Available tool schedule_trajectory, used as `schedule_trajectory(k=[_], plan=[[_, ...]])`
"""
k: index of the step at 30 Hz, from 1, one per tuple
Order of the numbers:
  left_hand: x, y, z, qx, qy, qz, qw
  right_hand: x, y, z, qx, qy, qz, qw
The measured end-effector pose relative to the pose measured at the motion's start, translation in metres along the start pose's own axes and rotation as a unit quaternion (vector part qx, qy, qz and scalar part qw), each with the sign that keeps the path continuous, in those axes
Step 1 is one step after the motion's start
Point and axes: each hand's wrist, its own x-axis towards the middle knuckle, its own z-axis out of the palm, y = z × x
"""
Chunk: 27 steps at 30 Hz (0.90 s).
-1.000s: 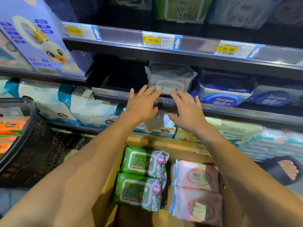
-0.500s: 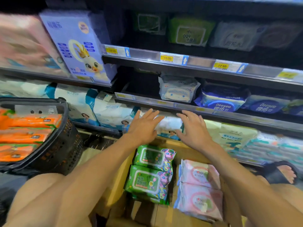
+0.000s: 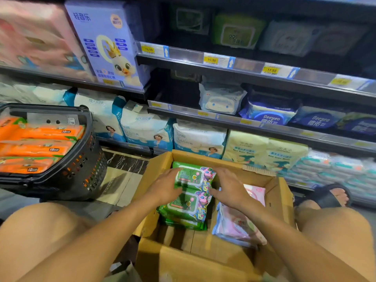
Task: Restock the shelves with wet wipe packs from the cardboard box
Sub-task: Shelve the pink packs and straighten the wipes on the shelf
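Observation:
An open cardboard box (image 3: 154, 171) sits on the floor between my knees. Inside it on the left lie stacked green wet wipe packs, and both hands close on the top green pack (image 3: 192, 176). My left hand (image 3: 164, 188) grips its left edge and my right hand (image 3: 230, 188) grips its right edge. A second green pack (image 3: 184, 205) lies just nearer to me. Pink wet wipe packs (image 3: 238, 224) fill the box's right side, partly hidden by my right forearm. On the middle shelf (image 3: 183, 110) stands a white wipe pack (image 3: 221, 98) with a dark gap to its left.
A black shopping basket (image 3: 85, 169) with orange packs stands at the left. Blue Deeyeo packs (image 3: 268, 117) sit right of the white pack. Large white and yellow bags line the bottom shelf. A sandalled foot (image 3: 329, 196) rests by the box's right side.
Both hands have come down from the middle shelf edge into the box and closed on the top green pack. The camera has tilted down and pulled back.

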Motion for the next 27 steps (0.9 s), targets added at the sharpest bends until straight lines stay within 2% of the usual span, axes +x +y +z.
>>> schedule_trajectory(k=[6,9,12,15,18,23,27], plan=[[0.010,-0.016,0.028,-0.169,-0.017,-0.131,0.977,0.001,0.014,0.027,0.109,-0.085,0.082,0.987],[0.017,-0.019,0.036,-0.228,-0.005,-0.194,0.954,0.001,0.017,0.038,0.174,-0.151,0.146,0.962],[0.038,-0.044,0.055,-0.300,-0.010,-0.241,0.923,0.009,0.023,0.056,0.233,-0.176,0.188,0.938],[0.053,-0.070,0.071,-0.347,-0.025,-0.261,0.901,0.016,0.021,0.069,0.287,-0.201,0.193,0.916],[0.034,-0.041,0.050,-0.388,-0.039,-0.268,0.881,0.025,0.022,0.082,0.327,-0.216,0.200,0.898],[0.034,-0.043,0.051,-0.445,-0.061,-0.268,0.852,0.032,0.016,0.094,0.398,-0.234,0.284,0.840],[0.035,-0.040,0.049,-0.467,-0.065,-0.275,0.838,0.038,0.018,0.104,0.445,-0.234,0.315,0.805]])
